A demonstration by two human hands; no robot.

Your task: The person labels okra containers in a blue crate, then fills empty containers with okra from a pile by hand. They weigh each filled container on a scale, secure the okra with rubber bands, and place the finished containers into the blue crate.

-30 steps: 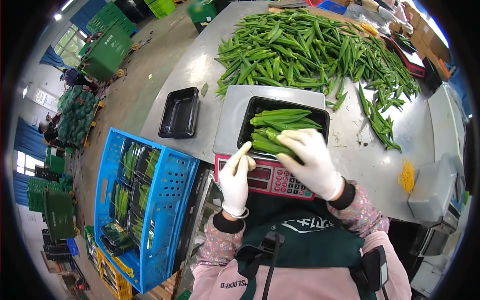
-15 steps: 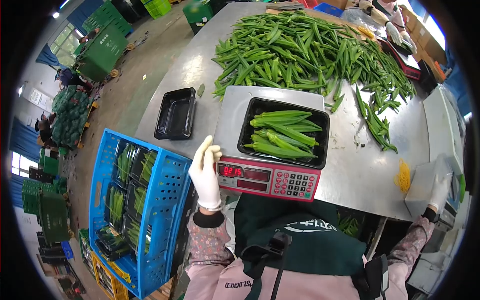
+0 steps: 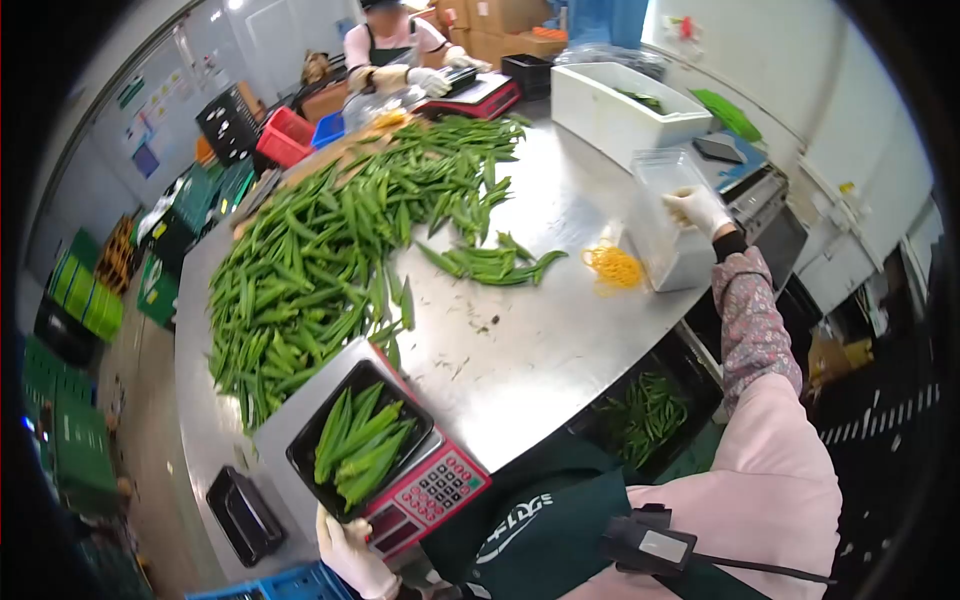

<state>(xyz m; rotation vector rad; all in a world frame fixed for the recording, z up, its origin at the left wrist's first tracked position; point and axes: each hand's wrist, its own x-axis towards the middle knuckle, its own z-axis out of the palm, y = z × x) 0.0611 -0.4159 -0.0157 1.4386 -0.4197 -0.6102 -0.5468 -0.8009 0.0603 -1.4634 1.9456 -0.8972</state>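
My right hand (image 3: pixel 698 209), in a white glove, is stretched to the table's right edge and curled at the rim of a clear plastic box (image 3: pixel 668 250); whether it grips anything is unclear. My left hand (image 3: pixel 350 556), also gloved, rests with nothing in it against the front corner of a red-fronted scale (image 3: pixel 435 490). On the scale stands a black tray (image 3: pixel 300 462) filled with okra pods (image 3: pixel 360 445). A large heap of loose okra (image 3: pixel 310 260) covers the steel table (image 3: pixel 540 350) beyond it.
A bundle of yellow rubber bands (image 3: pixel 612 266) and a small okra cluster (image 3: pixel 495 263) lie mid-table. An empty black tray (image 3: pixel 243 515) and a blue crate (image 3: pixel 290 585) sit at the left. A white foam box (image 3: pixel 625 110) and a co-worker (image 3: pixel 390 50) are at the far end.
My head has turned right, so the scale now sits at lower left. My right hand reached the clear box. My left hand dropped from beside the scale to its front corner.
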